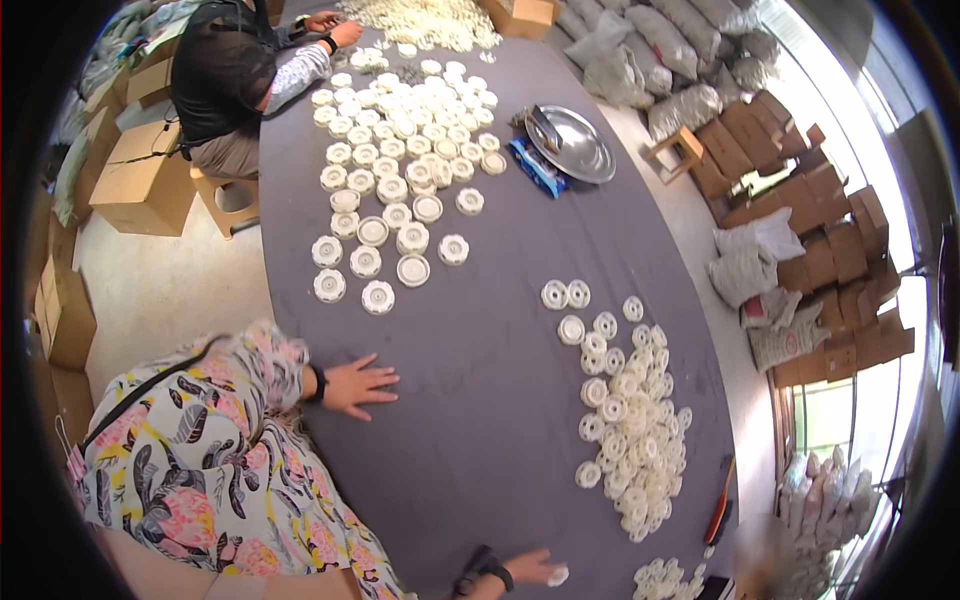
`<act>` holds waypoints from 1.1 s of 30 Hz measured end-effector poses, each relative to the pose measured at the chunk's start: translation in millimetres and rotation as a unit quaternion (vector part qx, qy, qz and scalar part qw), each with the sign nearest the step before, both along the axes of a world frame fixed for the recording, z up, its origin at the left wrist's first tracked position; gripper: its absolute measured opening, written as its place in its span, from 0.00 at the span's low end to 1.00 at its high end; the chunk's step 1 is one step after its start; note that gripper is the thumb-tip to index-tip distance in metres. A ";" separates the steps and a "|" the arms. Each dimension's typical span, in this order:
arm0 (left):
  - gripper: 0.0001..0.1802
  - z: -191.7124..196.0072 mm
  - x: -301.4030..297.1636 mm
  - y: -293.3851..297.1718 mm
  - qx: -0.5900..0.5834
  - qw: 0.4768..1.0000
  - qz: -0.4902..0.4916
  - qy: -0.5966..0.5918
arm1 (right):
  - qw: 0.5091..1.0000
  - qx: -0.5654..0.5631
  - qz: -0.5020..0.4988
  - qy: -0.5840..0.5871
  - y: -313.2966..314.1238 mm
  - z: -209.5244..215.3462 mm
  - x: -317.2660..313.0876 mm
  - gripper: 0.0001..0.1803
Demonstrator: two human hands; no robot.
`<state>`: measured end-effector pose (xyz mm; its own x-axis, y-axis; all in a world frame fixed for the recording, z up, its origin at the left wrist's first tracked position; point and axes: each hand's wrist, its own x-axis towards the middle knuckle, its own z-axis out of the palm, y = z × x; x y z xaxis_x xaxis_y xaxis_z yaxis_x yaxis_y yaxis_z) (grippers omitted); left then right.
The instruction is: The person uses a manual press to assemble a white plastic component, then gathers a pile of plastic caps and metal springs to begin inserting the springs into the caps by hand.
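Note:
My left hand (360, 388) lies flat on the grey tabletop with its fingers spread and nothing in it. A black band circles its wrist. Low in the picture my right hand (532, 568) reaches over the table, and a small white plastic piece (559, 577) is at its fingertips; the grip is partly hidden. Right of my hands lies a long heap of white plastic rings (625, 415) with open centres. A smaller pile of white pieces (665, 580) is near my right hand. Beyond my left hand spread many white scalloped round caps (378, 297), some stacked.
A co-worker (225, 75) sits at the far left, hands by a heap of small cream pieces (420, 20). A metal tray (572, 145) and blue packet (537, 167) lie at the far right. An orange-handled tool (717, 520) rests by the right edge. Cardboard boxes (145, 185) stand left.

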<state>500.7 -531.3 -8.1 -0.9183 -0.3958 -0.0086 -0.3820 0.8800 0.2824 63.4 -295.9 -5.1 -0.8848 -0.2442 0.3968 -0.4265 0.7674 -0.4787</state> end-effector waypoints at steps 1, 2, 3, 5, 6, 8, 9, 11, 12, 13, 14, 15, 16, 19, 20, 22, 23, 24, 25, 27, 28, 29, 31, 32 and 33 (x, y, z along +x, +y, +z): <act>0.36 0.3 -0.4 19.2 0.009 0.997 0.071 -0.024 | 0.999 0.027 0.010 -0.041 -12.1 -8.2 -22.2 0.28; 0.36 1.3 -3.9 24.6 0.014 0.991 0.126 -0.030 | 0.997 0.052 0.005 -0.064 -11.3 -21.2 -48.7 0.30; 0.36 2.7 -4.4 23.0 0.004 0.991 0.132 -0.027 | 0.993 0.078 -0.001 -0.088 -7.9 -34.4 -74.3 0.32; 0.35 6.9 -6.6 28.0 0.020 0.990 0.139 -0.025 | 0.981 0.138 -0.007 -0.135 -15.3 -37.5 -107.3 0.36; 0.35 7.7 -10.8 28.7 0.015 0.989 0.145 -0.023 | 0.973 0.170 -0.014 -0.157 -15.7 -38.3 -124.4 0.38; 0.35 13.3 -6.0 28.3 0.024 0.990 0.133 -0.044 | 0.948 0.237 -0.021 -0.211 -18.3 -31.7 -133.6 0.41; 0.35 11.7 -5.1 26.4 0.022 0.989 0.138 -0.047 | 0.932 0.272 -0.028 -0.236 -16.6 -27.2 -138.5 0.43; 0.35 13.1 -2.9 27.9 0.026 0.987 0.149 -0.048 | 0.912 0.310 -0.037 -0.267 -4.7 -25.9 -124.6 0.45; 0.35 15.0 -1.5 28.8 0.028 0.987 0.149 -0.052 | 0.923 0.290 -0.036 -0.250 1.5 -23.5 -117.4 0.43; 0.35 15.7 -4.4 27.8 0.026 0.987 0.151 -0.056 | 0.935 0.269 -0.039 -0.229 1.4 -24.1 -107.6 0.41; 0.36 16.0 -6.4 26.6 0.024 0.986 0.153 -0.060 | 0.945 0.248 -0.042 -0.207 1.0 -23.9 -97.4 0.39; 0.36 15.3 -5.7 25.7 0.027 0.987 0.151 -0.058 | 0.955 0.228 -0.043 -0.184 0.2 -22.9 -86.8 0.36; 0.36 14.2 -5.3 25.5 0.019 0.987 0.150 -0.061 | 0.964 0.208 -0.044 -0.161 -7.0 -23.6 -76.1 0.34; 0.36 14.4 -9.5 22.0 0.014 0.986 0.148 -0.070 | 0.983 0.150 -0.051 -0.089 -26.5 -25.6 -37.9 0.27; 0.36 14.7 -11.4 21.4 0.014 0.986 0.148 -0.078 | 0.987 0.132 -0.058 -0.065 -31.4 -26.6 -22.3 0.25; 0.37 22.3 -10.1 22.5 0.014 0.989 0.128 -0.068 | 0.997 0.075 -0.012 -0.031 -51.1 -32.5 16.5 0.22; 0.37 27.2 -5.5 26.8 0.014 0.986 0.155 -0.061 | 0.998 0.040 0.052 -0.027 -77.1 -43.5 39.5 0.21; 0.38 33.4 -18.1 18.5 0.021 0.987 0.153 -0.044 | 0.994 0.008 0.108 -0.025 -99.9 -30.9 69.6 0.21; 0.37 16.3 -23.2 13.7 0.027 0.990 0.135 -0.035 | 0.981 -0.006 0.149 -0.127 -124.6 -16.1 100.4 0.20; 0.37 27.2 0.4 32.6 0.027 0.981 0.182 -0.059 | 0.846 -0.029 0.483 -0.224 -189.1 17.6 181.5 0.25; 0.37 22.5 -9.8 25.9 0.029 0.982 0.178 -0.058 | 0.797 -0.119 0.501 -0.317 -201.5 16.7 202.2 0.30; 0.37 16.8 -11.2 24.4 0.027 0.983 0.171 -0.054 | 0.767 -0.107 0.557 -0.299 -213.7 64.5 216.4 0.31; 0.38 11.2 -21.0 17.6 0.045 0.986 0.151 -0.059 | 0.712 -0.155 0.618 -0.295 -224.1 142.1 217.2 0.33; 0.38 11.9 -17.8 19.1 0.057 0.981 0.170 -0.072 | 0.666 -0.199 0.647 -0.314 -226.3 174.0 215.6 0.35; 0.37 4.8 -14.2 20.2 0.033 0.984 0.159 -0.071 | 0.622 -0.241 0.669 -0.328 -223.7 203.8 209.3 0.37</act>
<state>486.5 -511.1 -3.3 -0.7363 -0.6567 -0.1634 -0.6743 0.6915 0.2592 272.7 -519.6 198.8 -0.0270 -0.9285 0.3703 -0.1203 -0.3647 -0.9233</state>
